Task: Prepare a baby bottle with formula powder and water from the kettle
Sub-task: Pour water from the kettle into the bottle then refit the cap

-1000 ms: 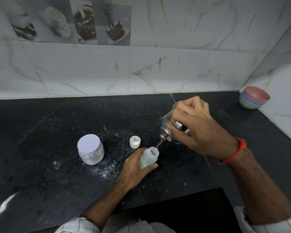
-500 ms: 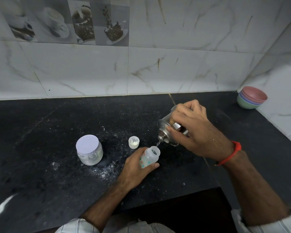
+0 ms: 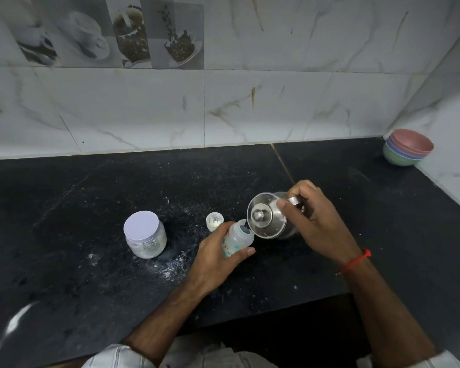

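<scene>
Tipped further since a second before, the kettle (image 3: 267, 217) showed its lid, gripped by the right hand (image 3: 314, 221); left hand (image 3: 218, 257) fingers (image 3: 247, 251) clasped the bottle (image 3: 238, 239): pouring was likely ending.

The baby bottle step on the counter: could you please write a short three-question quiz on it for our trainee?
1. True or false: the left hand grips the baby bottle.
2. What does the right hand hold? A) steel kettle B) lidded jar C) bowl stack
3. Fill in: the small white cap lies on the black counter between the bottle and the ____.

Key: 1 true. 2 A, the steel kettle, tilted over the bottle's mouth. 3 lidded jar.
</scene>
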A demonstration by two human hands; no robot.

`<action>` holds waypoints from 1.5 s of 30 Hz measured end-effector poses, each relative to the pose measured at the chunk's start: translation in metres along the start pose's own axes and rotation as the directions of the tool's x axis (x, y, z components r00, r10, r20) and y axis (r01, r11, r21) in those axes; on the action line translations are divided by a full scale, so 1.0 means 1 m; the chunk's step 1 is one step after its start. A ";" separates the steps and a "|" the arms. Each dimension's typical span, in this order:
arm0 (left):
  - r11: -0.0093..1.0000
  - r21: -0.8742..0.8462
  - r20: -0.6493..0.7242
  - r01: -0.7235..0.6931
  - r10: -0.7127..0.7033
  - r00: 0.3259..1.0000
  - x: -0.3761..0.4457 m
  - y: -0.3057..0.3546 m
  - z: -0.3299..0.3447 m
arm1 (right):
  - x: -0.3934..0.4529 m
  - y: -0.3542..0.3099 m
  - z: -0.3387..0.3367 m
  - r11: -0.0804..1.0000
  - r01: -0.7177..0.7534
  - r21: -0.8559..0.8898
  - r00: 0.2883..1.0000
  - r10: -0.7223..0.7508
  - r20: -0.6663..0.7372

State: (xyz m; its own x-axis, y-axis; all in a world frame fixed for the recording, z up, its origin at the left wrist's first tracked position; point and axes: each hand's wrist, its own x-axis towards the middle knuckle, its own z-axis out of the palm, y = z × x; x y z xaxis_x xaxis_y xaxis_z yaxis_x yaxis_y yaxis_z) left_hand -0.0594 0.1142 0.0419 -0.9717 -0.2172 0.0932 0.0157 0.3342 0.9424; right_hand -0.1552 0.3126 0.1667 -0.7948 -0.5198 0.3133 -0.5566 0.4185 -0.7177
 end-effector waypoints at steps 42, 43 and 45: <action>0.969 0.019 -0.299 0.246 -0.229 0.926 -0.061 -0.041 -0.046 | -0.059 0.095 0.184 0.979 -0.164 -0.120 0.961 0.186 0.203; 0.969 0.021 -0.295 0.244 -0.227 0.928 -0.061 -0.041 -0.046 | -0.057 0.099 0.188 0.976 -0.170 -0.136 0.959 0.196 0.207; 0.970 0.030 -0.287 0.240 -0.221 0.932 -0.059 -0.040 -0.048 | -0.054 0.101 0.192 0.968 -0.184 -0.169 0.948 0.220 0.228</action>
State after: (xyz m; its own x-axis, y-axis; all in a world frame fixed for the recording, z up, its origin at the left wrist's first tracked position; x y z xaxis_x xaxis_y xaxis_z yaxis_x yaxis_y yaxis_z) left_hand 0.0084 0.0699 0.0144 -0.8413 -0.5398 -0.0293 -0.2245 0.2996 0.9273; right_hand -0.1221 0.2402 -0.0418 -0.8212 -0.5707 -0.0031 -0.4332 0.6269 -0.6475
